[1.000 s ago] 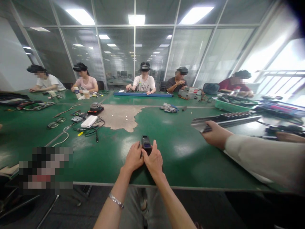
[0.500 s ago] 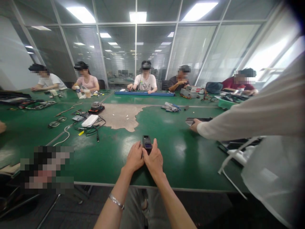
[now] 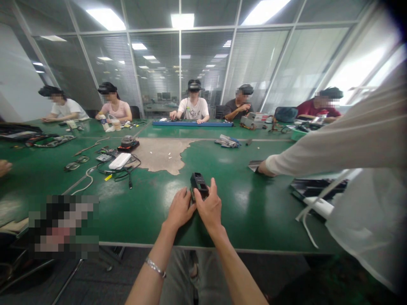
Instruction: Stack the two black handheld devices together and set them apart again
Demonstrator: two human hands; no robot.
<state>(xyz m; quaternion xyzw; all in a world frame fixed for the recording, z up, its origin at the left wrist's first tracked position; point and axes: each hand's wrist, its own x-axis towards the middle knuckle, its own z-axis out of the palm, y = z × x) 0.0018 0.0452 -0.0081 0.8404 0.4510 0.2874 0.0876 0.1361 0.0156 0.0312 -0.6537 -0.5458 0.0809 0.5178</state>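
A small black boxy device [image 3: 197, 181] with square recesses in its top stands at the near middle of the table, slightly turned. My right hand [image 3: 210, 206] grips its near right part, with the thumb over the near end and the index finger raised along the right side. At its left side is my left hand [image 3: 179, 210], its fingers bent against the device and its thumb pointing to the near end. The underside of the device is hidden.
On the green table [image 3: 152, 228], a white power bank [image 3: 120, 161] with black cables lies left, near glasses [image 3: 76, 163]. Gloves [image 3: 227, 141] lie farther back. A co-worker's sleeve [image 3: 318, 148] reaches in from the right, holding a flat piece [image 3: 254, 165]. Several people sit opposite.
The device has turned a little, its far end swinging left and its near end right. My right hand has shifted right with it. The co-worker's hand at right has moved slightly right.
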